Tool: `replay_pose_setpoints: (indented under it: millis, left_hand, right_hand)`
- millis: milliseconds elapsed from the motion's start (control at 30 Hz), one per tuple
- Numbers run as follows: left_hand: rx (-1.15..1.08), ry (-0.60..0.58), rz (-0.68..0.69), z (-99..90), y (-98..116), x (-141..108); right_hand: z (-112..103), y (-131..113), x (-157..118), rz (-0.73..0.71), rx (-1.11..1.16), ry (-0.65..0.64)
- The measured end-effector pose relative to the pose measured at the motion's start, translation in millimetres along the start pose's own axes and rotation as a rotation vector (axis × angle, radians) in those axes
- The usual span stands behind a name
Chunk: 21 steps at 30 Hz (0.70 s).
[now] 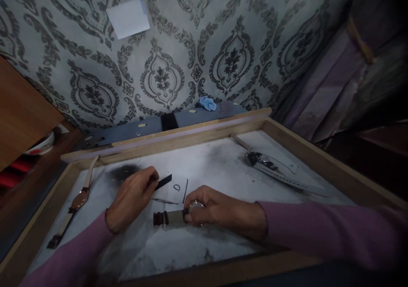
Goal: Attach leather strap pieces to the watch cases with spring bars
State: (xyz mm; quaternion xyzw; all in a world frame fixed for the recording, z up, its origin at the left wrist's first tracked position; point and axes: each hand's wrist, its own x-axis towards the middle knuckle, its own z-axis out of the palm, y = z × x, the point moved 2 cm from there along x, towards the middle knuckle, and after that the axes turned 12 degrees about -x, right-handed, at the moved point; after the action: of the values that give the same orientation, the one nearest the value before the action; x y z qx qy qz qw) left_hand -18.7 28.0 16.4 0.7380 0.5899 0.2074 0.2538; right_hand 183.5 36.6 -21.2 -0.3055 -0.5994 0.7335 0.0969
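Right grip (216,210) pinches a watch (175,217) by its case over the pale, wood-rimmed desk (236,243), strap pointing toward the left grip (135,193), which holds a dark strip (164,182). Between the hands lie a small ring (179,187) and a thin tool (165,201).

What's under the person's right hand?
A round silver-coloured watch case, partly showing, and its flat brown-and-grey strap, poking out leftward. The right hand covers the rest.
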Motion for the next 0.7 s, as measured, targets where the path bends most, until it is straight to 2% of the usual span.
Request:
replay_pose_setpoints:
  millis: [200,433,600,700]
  left_hand:
    - [0.057,-0.183,0.144,9.8,-1.6,-3.8]
    - [0.048,-0.202,0.18,5.7,-3.2,-5.3]
    - [0.035,-0.273,0.226,6.3,-2.6,-7.7]
    - [0.053,-0.194,0.185,6.6,-7.3,-6.1]
  right_hand:
    - [-5.3,-2.4,-5.1,0.01,-0.062,-0.014]
    - [-5.8,-2.7,-6.4,0.001,-0.083,-0.03]
    - [-6.2,-0.1,-3.5,-0.001,-0.101,-0.041]
    - [-6.8,-0.5,-3.4,0.001,-0.112,-0.048]
